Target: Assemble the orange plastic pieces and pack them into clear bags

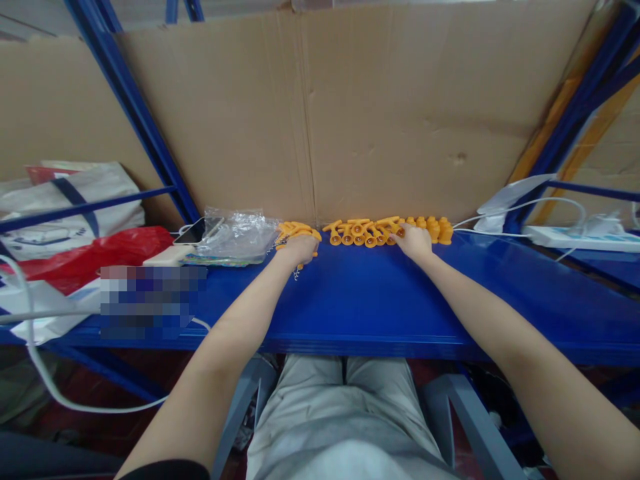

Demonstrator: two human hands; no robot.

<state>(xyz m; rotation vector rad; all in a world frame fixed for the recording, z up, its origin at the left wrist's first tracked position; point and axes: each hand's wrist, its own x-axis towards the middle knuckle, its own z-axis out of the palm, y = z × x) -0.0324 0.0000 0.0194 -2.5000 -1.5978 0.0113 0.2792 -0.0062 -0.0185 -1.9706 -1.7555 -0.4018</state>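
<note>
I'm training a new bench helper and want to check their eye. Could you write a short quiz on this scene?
1. Which is nearer the clear plastic packaging: (a) the left grip or (b) the right grip?
2. Fill in: behind the yellow pieces stands a panel of ____.
3. True or false: the tabletop is red.

Key: 1. a; 2. cardboard; 3. false, the tabletop is blue.

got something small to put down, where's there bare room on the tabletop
The blue tabletop is bare between the forearms, from the orange pieces to the front edge, and right of the right forearm, short of the white power strip. Crowded: along the back at the left hand and right hand, and the left end: clear packaging, red bag.
</note>
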